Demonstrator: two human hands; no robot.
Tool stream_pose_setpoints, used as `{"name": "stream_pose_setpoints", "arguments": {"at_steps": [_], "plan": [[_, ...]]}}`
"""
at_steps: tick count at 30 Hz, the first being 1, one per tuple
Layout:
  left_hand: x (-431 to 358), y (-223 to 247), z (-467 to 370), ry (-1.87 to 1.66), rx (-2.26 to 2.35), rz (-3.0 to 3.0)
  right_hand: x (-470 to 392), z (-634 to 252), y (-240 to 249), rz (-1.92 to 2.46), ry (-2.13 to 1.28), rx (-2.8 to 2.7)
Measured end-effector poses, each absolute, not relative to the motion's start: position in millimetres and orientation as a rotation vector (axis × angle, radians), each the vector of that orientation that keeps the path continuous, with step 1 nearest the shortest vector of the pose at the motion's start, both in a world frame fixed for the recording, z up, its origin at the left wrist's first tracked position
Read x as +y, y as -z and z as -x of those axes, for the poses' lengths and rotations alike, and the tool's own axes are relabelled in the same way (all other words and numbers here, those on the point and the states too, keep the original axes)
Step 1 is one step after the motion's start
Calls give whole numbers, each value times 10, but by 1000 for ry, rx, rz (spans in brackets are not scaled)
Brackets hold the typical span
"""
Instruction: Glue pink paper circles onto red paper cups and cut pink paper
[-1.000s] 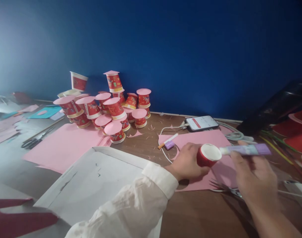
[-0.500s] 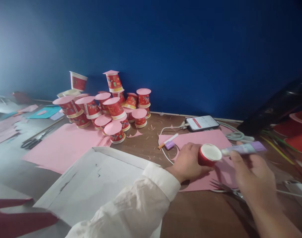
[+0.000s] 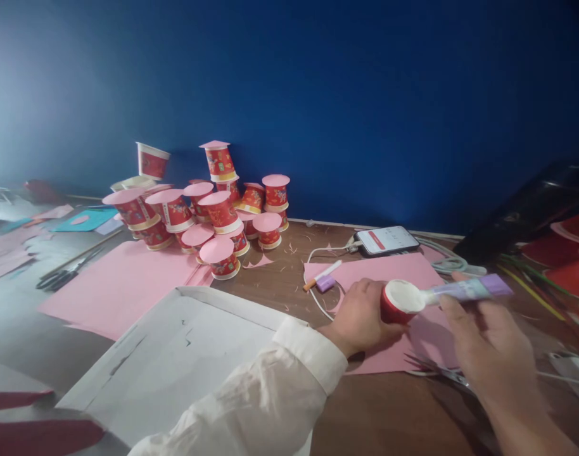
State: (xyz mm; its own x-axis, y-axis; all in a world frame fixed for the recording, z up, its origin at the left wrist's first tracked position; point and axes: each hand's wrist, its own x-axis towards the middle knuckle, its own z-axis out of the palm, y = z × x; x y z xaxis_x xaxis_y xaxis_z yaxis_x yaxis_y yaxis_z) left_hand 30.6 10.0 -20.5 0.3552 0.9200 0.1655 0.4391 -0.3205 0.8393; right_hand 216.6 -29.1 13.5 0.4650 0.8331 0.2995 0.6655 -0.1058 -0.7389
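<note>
My left hand point(image 3: 360, 316) is wrapped round a red paper cup point(image 3: 394, 310), whose white round end tilts up toward me. In my right hand point(image 3: 489, 342) lies a purple glue stick point(image 3: 470, 290), its tip at the rim of that white end. Beneath both hands is a pink paper sheet point(image 3: 425, 269) with cut-outs along its left side. Scissors point(image 3: 444, 372) lie below the right hand, partly hidden by it. A purple cap point(image 3: 325, 283) rests left of the sheet beside a cigarette point(image 3: 322, 276).
Several red cups with pink paper discs point(image 3: 218, 250) stand stacked on the left. A phone point(image 3: 387, 240) on a cable lies near the blue wall point(image 3: 346, 126). Pink sheets point(image 3: 123, 285), dark scissors point(image 3: 64, 275) and a white box lid point(image 3: 175, 361) spread leftward. More red pieces point(image 3: 569, 272) sit far right.
The glue stick has moved slightly left against the cup's rim. The cup is tilted a little more toward the right hand. The whole view has shifted slightly.
</note>
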Motion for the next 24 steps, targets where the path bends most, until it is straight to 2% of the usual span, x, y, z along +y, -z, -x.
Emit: {"name": "stream_pose_setpoints", "arguments": {"at_steps": [6,24], "plan": [[59,238,-312,-941,1177,-1830,-227,-2197,-124,1880,-287,-1174],[71,380,-375,-973,1223,-1764,-259,-2130,70,1423,-205,-1315]]}}
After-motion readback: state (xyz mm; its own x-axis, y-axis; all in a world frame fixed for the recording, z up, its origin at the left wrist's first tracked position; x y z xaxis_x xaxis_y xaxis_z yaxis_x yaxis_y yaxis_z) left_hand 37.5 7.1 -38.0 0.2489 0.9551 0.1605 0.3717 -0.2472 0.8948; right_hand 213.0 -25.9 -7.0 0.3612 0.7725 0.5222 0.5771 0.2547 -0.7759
